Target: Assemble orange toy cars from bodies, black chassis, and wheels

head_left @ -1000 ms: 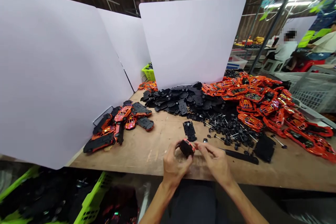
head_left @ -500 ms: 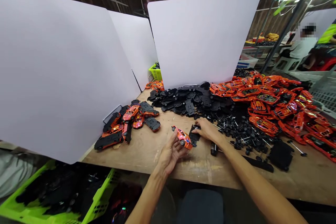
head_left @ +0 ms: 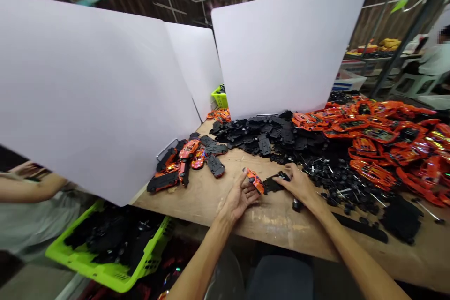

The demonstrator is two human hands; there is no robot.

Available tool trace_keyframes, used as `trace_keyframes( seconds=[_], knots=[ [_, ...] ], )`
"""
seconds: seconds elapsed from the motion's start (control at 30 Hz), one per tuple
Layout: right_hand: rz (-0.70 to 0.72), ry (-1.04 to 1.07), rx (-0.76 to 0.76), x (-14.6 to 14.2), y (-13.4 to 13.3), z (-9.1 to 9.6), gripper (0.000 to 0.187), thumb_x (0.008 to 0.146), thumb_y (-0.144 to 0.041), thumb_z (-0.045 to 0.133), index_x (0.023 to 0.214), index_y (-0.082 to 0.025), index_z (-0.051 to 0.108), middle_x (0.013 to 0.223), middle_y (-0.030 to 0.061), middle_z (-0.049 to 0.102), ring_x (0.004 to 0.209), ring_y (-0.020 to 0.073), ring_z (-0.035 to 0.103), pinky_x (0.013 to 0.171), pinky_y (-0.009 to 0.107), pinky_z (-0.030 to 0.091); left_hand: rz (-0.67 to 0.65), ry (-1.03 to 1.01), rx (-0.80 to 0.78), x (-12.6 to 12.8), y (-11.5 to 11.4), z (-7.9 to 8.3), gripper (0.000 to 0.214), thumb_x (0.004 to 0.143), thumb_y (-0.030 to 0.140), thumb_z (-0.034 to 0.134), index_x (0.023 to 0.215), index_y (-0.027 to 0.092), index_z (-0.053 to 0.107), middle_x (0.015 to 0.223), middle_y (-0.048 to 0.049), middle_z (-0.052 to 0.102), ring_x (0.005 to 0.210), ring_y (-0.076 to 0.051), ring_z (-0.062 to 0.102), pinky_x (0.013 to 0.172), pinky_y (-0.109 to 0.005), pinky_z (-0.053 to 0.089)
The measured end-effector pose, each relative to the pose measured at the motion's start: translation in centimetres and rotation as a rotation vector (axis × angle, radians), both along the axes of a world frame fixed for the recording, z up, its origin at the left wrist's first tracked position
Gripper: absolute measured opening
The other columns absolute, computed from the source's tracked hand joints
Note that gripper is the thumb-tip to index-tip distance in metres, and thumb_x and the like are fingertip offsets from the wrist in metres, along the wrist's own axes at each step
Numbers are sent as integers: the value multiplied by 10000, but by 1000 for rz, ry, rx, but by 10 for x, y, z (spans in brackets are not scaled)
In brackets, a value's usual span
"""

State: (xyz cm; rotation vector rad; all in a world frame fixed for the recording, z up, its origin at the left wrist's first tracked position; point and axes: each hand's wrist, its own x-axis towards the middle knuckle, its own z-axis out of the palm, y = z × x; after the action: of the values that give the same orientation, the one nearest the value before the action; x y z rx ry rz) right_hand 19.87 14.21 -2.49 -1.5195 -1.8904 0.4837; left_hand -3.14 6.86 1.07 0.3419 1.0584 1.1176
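My left hand (head_left: 238,196) holds a small orange toy car (head_left: 255,180) in its fingers, just above the wooden table (head_left: 281,225). Right beside it, my right hand (head_left: 298,183) rests on the table with its fingers pinched on a flat black chassis piece (head_left: 273,183). A short black cylinder part (head_left: 297,205) lies by my right wrist. A small pile of finished orange and black cars (head_left: 188,161) sits to the left of my left hand.
A heap of black chassis parts (head_left: 262,133), loose wheels on axles (head_left: 339,183) and orange car bodies (head_left: 379,145) covers the back and right. White divider boards (head_left: 288,42) stand behind. A green crate (head_left: 108,243) sits below the table's left; another person's arm (head_left: 24,187) shows there.
Both hands held the car together near the table edge; then the right hand reached to the black chassis piece. The left hand keeps the car. The view has swung left.
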Motion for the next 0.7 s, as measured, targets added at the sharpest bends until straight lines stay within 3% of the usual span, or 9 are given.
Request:
trace_keyframes(
  seconds=[0.07, 0.17, 0.27, 0.37, 0.43, 0.53, 0.63, 0.7],
  knots=[
    [46, -4, 28, 3, 2, -8, 513, 818, -624, 707, 1119, -208, 703, 822, 69, 741, 746, 281, 703, 664, 347, 483, -1, 306, 93, -12, 7, 7, 595, 835, 716, 692, 905, 125, 711, 930, -165, 762, 820, -236, 758, 782, -352, 626],
    [115, 20, 67, 3, 4, -13, 472, 852, -658, 654, 1014, -225, 750, 793, 74, 729, 722, 278, 682, 656, 351, 475, 144, 940, 182, -53, 28, 37, 587, 790, 714, 723, 895, 137, 689, 889, -161, 751, 836, -307, 757, 723, -392, 599],
    [102, 122, 72, -1, 1, -10, 480, 827, -670, 683, 971, -218, 756, 765, 68, 712, 701, 264, 659, 650, 342, 462, 299, 1198, 173, -105, 52, 73, 536, 685, 549, 869, 946, 143, 637, 1130, -237, 703, 1192, -438, 638, 877, -450, 542],
    [59, 197, 47, -4, -2, -3, 481, 785, -681, 728, 912, -218, 752, 674, 30, 670, 622, 230, 617, 611, 321, 440, 327, 1328, 259, -124, 74, 86, 515, 726, 473, 830, 1046, 137, 606, 1399, -298, 552, 1456, -494, 357, 1020, -496, 450],
    [15, 225, 40, -5, -1, 1, 475, 807, -682, 709, 892, -217, 745, 624, 8, 653, 582, 207, 601, 598, 308, 441, 241, 1336, 366, -107, 84, 74, 416, 813, 486, 738, 1038, 155, 624, 1351, -255, 596, 1411, -448, 423, 1028, -472, 436],
    [-64, 300, 48, -5, 7, 6, 484, 904, -677, 603, 892, -207, 719, 621, 10, 680, 591, 189, 632, 623, 292, 475, 11, 1237, 507, -51, 86, 34, 347, 825, 524, 724, 922, 194, 681, 1023, -139, 722, 1065, -335, 656, 917, -396, 486],
    [-109, 370, 43, -5, 15, 12, 524, 931, -700, 558, 906, -195, 697, 591, 16, 689, 547, 184, 644, 587, 282, 491, -100, 1116, 578, 5, 82, -5, 376, 735, 521, 815, 888, 198, 697, 923, -95, 717, 931, -283, 671, 851, -361, 498],
    [-99, 398, 27, -6, 19, 15, 566, 924, -732, 544, 923, -187, 697, 580, 25, 693, 500, 183, 637, 520, 274, 479, -110, 1037, 596, 25, 84, -22, 363, 716, 503, 833, 829, 194, 681, 878, -79, 701, 914, -269, 664, 849, -360, 502]
  ],
)
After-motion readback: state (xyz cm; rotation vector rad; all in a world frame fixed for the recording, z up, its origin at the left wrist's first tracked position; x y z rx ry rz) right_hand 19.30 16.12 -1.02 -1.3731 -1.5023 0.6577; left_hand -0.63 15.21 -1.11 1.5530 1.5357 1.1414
